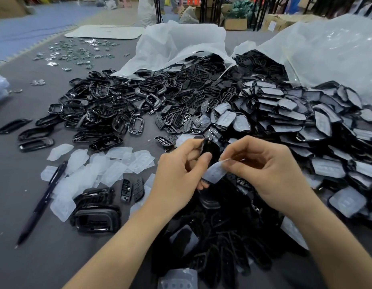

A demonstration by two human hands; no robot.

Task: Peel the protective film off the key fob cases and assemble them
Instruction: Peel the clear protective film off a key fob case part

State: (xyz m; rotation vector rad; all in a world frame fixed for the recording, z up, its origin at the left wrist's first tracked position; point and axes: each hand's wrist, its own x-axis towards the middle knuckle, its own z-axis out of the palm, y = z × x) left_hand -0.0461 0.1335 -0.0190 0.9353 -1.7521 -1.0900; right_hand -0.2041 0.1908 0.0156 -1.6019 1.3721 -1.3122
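Note:
My left hand grips a black key fob case piece above the table's middle, thumb on its face. My right hand pinches a translucent protective film that hangs partly lifted off that piece. Film-covered case halves are heaped at the right. Black frames lie in a heap at the left, and button inserts lie between the two heaps. Peeled films are scattered left of my left hand.
A dark pen lies at the left on the grey table. Stacked black frames sit near it. Two white plastic bags spill parts at the back. Small metal pieces are strewn far left. A dark pile lies under my wrists.

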